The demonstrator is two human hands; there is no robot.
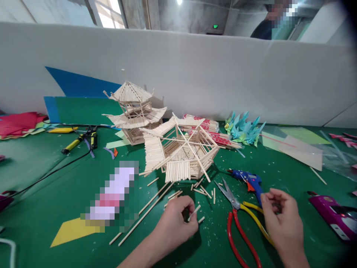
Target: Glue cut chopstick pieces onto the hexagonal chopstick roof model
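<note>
My left hand (175,220) is low in the middle, its fingers pinched on a short wooden stick (194,213) just above the green table. My right hand (283,221) hovers over the yellow handle of the red and yellow shears (240,219), fingers curled together; what they hold, if anything, I cannot make out. Beyond both hands lies a six-sided roof frame of wooden sticks (180,150), with short cut sticks (202,190) scattered before it. A blue glue gun (249,180) lies just beyond my right hand.
A finished stick pagoda (133,111) stands behind the roof frame. Long sticks (145,212), a bundle of packed chopsticks (212,130), teal paper cranes (244,128), coloured paper (16,124), yellow-handled tools (79,141), a black cable (41,176) and a magenta device (333,216) lie around. Another person stands behind the white partition (195,70).
</note>
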